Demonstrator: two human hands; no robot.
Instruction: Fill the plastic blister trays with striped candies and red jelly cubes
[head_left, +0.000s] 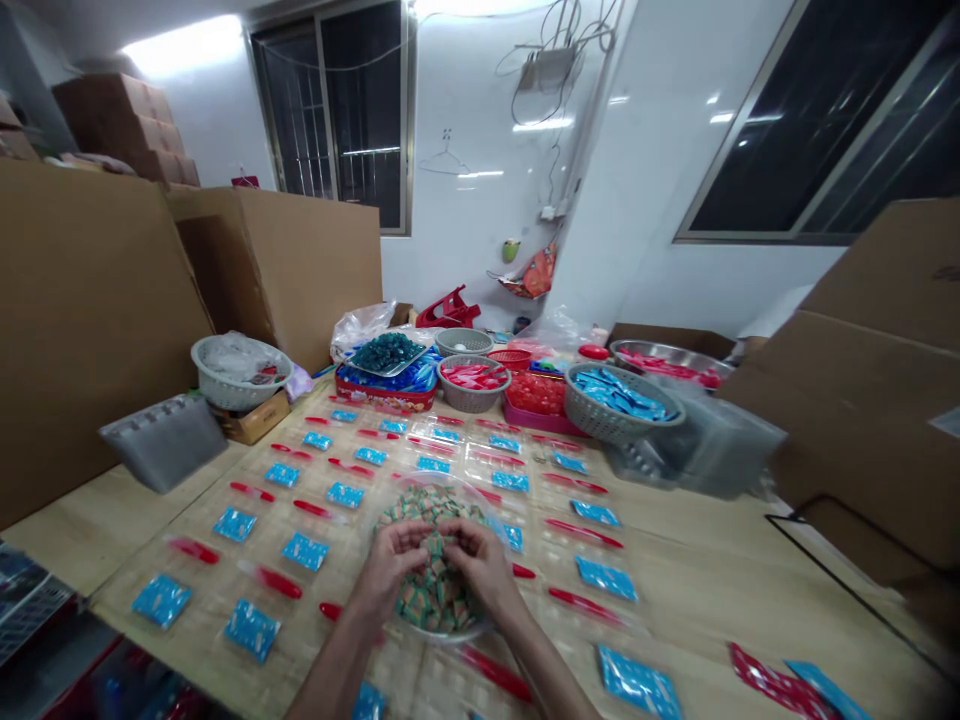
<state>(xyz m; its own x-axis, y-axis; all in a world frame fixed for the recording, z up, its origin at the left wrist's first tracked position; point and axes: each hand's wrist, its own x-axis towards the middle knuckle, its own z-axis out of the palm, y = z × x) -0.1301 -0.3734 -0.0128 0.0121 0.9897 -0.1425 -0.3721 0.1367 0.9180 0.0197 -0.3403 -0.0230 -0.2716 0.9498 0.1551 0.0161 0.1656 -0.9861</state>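
Note:
A clear round bowl (491, 510) holds a heap of small green-and-tan pieces (442, 605), whose exact kind I cannot make out. Over the heap, my left hand (394, 560) has its fingers bent inward around small pieces. My right hand (478, 565) faces it from the other side, thumb and fingers closed in a pinch at the same spot. The fingertips almost meet, and they partly hide what is between them. Around and under the bowl lie clear plastic trays (341, 470), each with a red plastic tool (581, 530) and a blue printed packet (606, 577).
Behind the trays stand a basket of blue packets (619, 395), a basket of pink-red packets (474, 376) and a tray of dark teal pieces (386, 353). Stacked clear trays (720, 440) lie at right. Cardboard boxes (300, 250) border the left side. Loose packets (780, 685) lie front right.

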